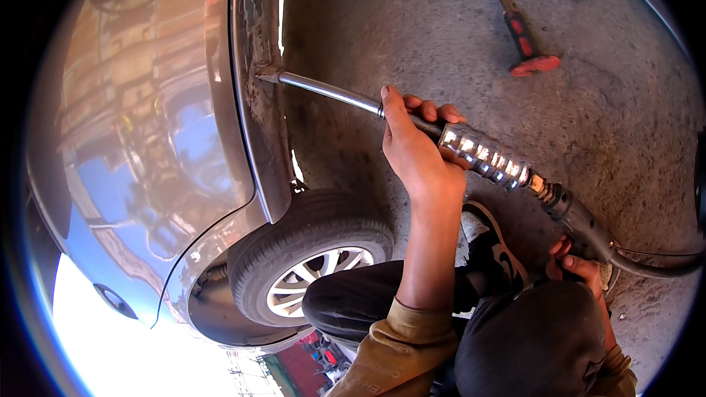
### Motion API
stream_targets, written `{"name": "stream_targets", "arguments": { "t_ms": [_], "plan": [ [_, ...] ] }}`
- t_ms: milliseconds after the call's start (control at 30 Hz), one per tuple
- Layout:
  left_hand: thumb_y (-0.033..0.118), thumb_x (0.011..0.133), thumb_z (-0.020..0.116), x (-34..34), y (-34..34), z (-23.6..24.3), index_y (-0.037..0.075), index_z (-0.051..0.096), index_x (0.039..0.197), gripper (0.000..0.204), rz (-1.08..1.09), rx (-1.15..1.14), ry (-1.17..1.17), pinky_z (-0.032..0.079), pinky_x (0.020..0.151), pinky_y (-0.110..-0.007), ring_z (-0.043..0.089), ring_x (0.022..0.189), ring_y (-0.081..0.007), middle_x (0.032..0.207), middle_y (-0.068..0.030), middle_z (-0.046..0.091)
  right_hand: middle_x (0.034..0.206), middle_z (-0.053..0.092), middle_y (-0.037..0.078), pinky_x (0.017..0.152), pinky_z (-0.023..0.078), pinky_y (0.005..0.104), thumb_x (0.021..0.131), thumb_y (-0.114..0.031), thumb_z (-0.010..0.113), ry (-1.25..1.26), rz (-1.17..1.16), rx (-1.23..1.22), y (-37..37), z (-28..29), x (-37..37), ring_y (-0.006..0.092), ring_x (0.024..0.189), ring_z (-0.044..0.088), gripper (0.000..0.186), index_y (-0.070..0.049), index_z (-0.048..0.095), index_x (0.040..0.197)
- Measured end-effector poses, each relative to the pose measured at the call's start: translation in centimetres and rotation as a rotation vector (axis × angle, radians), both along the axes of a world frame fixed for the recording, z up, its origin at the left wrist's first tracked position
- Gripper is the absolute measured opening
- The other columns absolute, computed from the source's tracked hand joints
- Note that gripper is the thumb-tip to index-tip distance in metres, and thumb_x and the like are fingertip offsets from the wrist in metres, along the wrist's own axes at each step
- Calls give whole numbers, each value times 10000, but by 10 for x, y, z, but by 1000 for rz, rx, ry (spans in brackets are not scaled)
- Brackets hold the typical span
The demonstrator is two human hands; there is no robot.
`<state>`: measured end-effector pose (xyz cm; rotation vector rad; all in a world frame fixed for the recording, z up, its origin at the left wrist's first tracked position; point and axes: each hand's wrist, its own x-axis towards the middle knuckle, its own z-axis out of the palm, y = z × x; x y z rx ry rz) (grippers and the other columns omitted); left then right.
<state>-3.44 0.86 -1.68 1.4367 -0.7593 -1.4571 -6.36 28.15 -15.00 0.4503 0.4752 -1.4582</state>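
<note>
My left hand (421, 151) is closed round the dark shaft of a slide hammer dent puller (485, 154), just ahead of its ribbed chrome weight. The puller's bright rod (331, 93) runs to the car's sill (262, 103), its tip touching the scraped, bare edge there. Behind the weight come a copper-coloured joint and a black rear handle (577, 217) with a thick cable. Close beneath that handle is my right hand (579, 266), fingers curled in, partly covered by my knee. What it holds, if anything, is hidden.
A chisel (521, 29) with a red hand guard lies on the stained concrete floor (441, 22). The car's glossy panel (147, 140) fills the left side; its wheel (312, 265) stands beside my knee. The thick cable (654, 268) trails off to the right.
</note>
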Motion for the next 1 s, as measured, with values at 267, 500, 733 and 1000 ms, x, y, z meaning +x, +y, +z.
{"name": "stream_targets", "arguments": {
  "t_ms": [267, 500, 733, 1000],
  "plan": [
    [388, 908, 570, -1, -2, 0, 130, 432, 791, 315, 26, 22, 1, 417, 621, -335, 454, 586, -159, 650, 4, 390, 802, 521, 91, 527, 383, 302, 776, -99, 707, -42, -32, 21, -1, 9, -2, 172, 550, 485, 351, -9, 503, 1048],
    [370, 888, 602, 1, -6, -1, 140, 436, 765, 309, 14, 36, 30, 412, 613, -332, 439, 569, -150, 628, 14, 380, 808, 530, 96, 526, 377, 279, 785, -109, 704, 49, 0, 23, -4, 16, -7, 166, 568, 480, 343, -9, 500, 1040],
    [405, 906, 581, 2, -3, 0, 165, 438, 766, 313, -70, -9, 63, 410, 617, -339, 433, 548, -136, 623, 32, 386, 788, 484, 34, 537, 350, 261, 809, -183, 705, 115, 121, 19, 3, 16, -12, 134, 620, 466, 315, -46, 483, 985],
    [379, 906, 590, 6, -7, 2, 155, 441, 742, 316, -114, -32, 73, 412, 646, -338, 427, 547, -118, 621, 32, 377, 865, 535, 86, 554, 386, 271, 792, -127, 717, 154, 143, 2, -4, 20, -21, 156, 637, 499, 316, -33, 481, 981]
  ]
}}
